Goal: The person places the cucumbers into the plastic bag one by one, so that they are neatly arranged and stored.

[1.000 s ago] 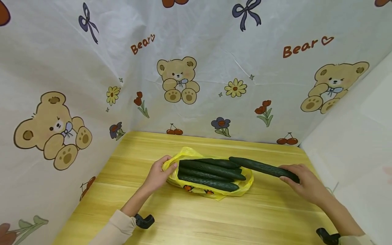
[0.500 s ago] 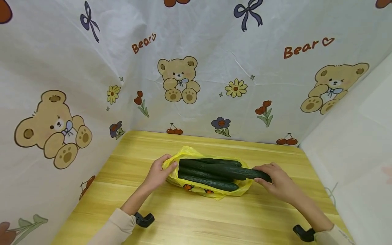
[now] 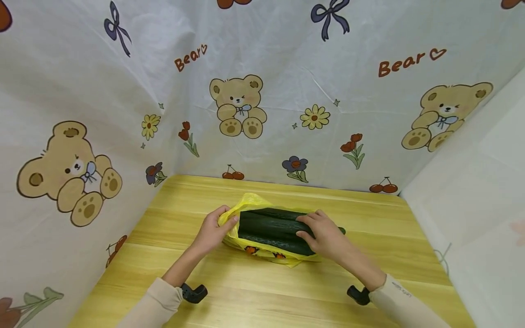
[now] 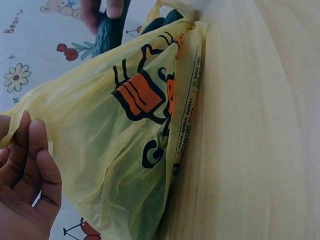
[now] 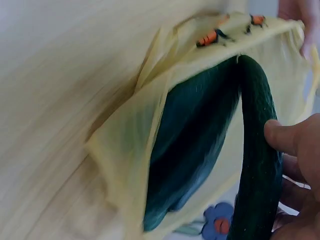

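Observation:
A yellow plastic bag (image 3: pixel 252 201) lies on its side on the table, its mouth spread wide. Several dark green cucumbers (image 3: pixel 266 229) are inside it. My left hand (image 3: pixel 214 231) pinches the bag's left rim between thumb and fingers; the left wrist view shows the film stretched from those fingertips. Over the bag's mouth, my right hand (image 3: pixel 328 234) grips one cucumber (image 5: pixel 257 130), thumb on one side and fingers on the other. That cucumber's far end reaches into the bag. In the head view the hand covers part of it.
Under the bag is a wood-grain table (image 3: pixel 262 296). A white sheet (image 3: pixel 287 64) printed with bears and flowers hangs behind it and on the left. A white wall (image 3: pixel 484 182) stands at the right. Each wrist wears a black device (image 3: pixel 194 294).
My right hand has moved left with the cucumber, from beside the bag to over its mouth, so the cucumber goes deeper in. My left hand keeps its hold on the rim.

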`<act>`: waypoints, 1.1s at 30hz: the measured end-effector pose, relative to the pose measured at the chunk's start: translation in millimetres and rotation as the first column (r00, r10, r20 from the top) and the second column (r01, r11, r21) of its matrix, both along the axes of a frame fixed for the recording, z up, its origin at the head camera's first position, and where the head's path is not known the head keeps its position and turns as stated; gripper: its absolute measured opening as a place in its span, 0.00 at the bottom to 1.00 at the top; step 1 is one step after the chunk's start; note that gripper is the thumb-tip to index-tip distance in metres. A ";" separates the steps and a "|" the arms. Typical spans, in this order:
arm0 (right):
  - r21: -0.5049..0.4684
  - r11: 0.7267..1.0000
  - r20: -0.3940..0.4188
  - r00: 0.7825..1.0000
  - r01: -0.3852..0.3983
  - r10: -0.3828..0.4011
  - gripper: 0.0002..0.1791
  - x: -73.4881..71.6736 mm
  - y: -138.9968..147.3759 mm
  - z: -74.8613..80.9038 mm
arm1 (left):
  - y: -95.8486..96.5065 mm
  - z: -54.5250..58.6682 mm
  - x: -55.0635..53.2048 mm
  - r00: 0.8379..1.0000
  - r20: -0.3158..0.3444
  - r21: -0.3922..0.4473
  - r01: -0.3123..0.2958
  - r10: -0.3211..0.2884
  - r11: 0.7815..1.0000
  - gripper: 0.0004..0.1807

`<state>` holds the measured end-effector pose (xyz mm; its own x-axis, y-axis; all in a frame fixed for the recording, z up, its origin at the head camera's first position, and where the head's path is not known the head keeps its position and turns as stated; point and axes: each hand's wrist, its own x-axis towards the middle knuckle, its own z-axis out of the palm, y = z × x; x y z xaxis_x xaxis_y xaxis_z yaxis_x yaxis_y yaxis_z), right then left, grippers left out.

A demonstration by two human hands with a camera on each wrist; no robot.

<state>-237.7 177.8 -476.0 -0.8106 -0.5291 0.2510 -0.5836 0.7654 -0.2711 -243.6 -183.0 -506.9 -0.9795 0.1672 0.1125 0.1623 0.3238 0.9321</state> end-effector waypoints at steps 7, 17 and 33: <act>0.012 1.000 0.019 1.000 -0.017 0.017 0.22 -5.6 -38.6 -2.4 | 1.8 1.4 0.6 1.000 0.001 0.003 0.011 -0.011 1.000 0.12; 0.092 0.994 -0.086 0.994 -0.056 0.064 0.20 -2.8 -55.4 -10.9 | 5.2 3.1 3.0 1.000 -0.006 0.008 0.016 -0.016 1.000 0.13; 0.038 0.998 -0.162 0.986 -0.041 0.047 0.16 -2.2 -38.7 -10.2 | -2.1 3.2 4.6 1.000 -0.018 -0.021 0.008 -0.009 1.000 0.13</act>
<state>-239.9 139.1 -486.2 -0.7361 -0.5739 0.3589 -0.6511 0.7453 -0.1435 -238.9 -185.1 -503.7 -0.9759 0.1779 0.1265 0.1818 0.3417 0.9221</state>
